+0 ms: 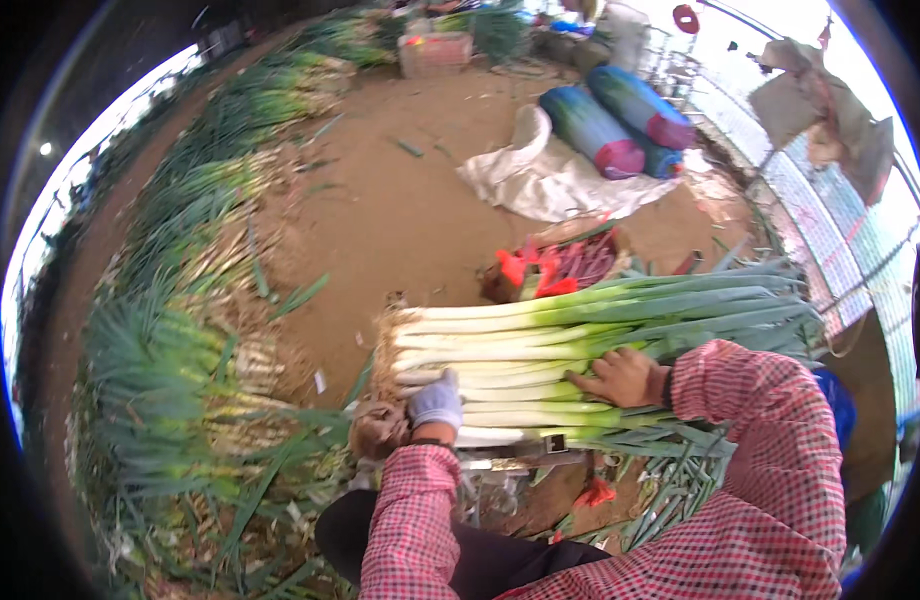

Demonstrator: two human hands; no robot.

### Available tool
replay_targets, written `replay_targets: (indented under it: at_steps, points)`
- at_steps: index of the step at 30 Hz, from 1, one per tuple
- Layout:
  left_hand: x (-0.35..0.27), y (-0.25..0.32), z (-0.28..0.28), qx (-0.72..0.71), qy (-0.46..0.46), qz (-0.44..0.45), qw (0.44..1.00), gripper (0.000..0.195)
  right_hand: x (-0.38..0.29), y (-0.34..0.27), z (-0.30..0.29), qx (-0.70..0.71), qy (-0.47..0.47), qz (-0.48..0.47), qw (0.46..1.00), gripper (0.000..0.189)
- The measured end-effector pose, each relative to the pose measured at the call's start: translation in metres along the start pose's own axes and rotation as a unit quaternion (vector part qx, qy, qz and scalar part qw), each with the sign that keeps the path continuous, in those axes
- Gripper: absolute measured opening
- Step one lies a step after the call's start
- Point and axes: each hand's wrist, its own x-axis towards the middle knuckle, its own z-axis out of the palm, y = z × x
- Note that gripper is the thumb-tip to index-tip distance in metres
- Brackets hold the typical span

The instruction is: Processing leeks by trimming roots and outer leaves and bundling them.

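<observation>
Several leeks (505, 337) lie side by side before me, white shanks and roots to the left, green leaves to the right. My left hand (436, 403), in a pale grey-blue glove, rests on the white shanks near the root end. A brown cloth-like bundle (381, 429) sits just left of that wrist. Bare, my right hand (617, 376) lies over the leeks where white turns to green, thumb and fingers against the stalks. Both palms face down, so whether either hand grips a stalk is hidden. Beneath the leeks, part of a support with a metal edge (497, 463) shows.
Many loose leeks (160, 382) are heaped along the left. Red ties (539, 274) lie beyond the row. Wrapped blue bundles (591, 131) rest on a white sheet (550, 187) farther off. A pink crate (435, 54) stands at the back. Cut leaves (674, 487) litter the ground at right.
</observation>
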Motion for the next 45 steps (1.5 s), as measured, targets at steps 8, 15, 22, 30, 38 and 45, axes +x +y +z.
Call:
replay_targets:
  at_steps: [8,15,22,30,38,45]
  points:
    - [-0.007,0.005,-0.015,0.009,-0.046,-0.02,0.999,0.042,-0.045,-0.014,-0.031,-0.117,-0.027,0.067,0.99,0.059]
    - [-0.004,0.006,-0.016,0.006,-0.055,-0.031,0.998,0.036,-0.134,0.019,-0.058,-0.191,-0.192,0.351,0.897,0.088]
    - [-0.002,0.003,-0.016,-0.024,-0.052,-0.039,0.998,0.04,-0.143,0.034,-0.07,-0.094,-0.231,0.498,0.83,0.092]
    - [-0.007,0.006,-0.023,-0.009,-0.052,-0.031,0.998,0.037,-0.161,0.051,-0.089,0.16,-0.129,0.601,0.772,0.044]
    - [-0.002,-0.002,-0.011,-0.056,-0.041,-0.035,0.997,0.037,-0.181,0.074,-0.091,0.032,-0.246,0.465,0.85,0.039]
    - [0.001,-0.003,-0.007,-0.063,-0.05,-0.057,0.995,0.038,-0.19,0.056,-0.055,-0.008,-0.354,0.372,0.858,0.056]
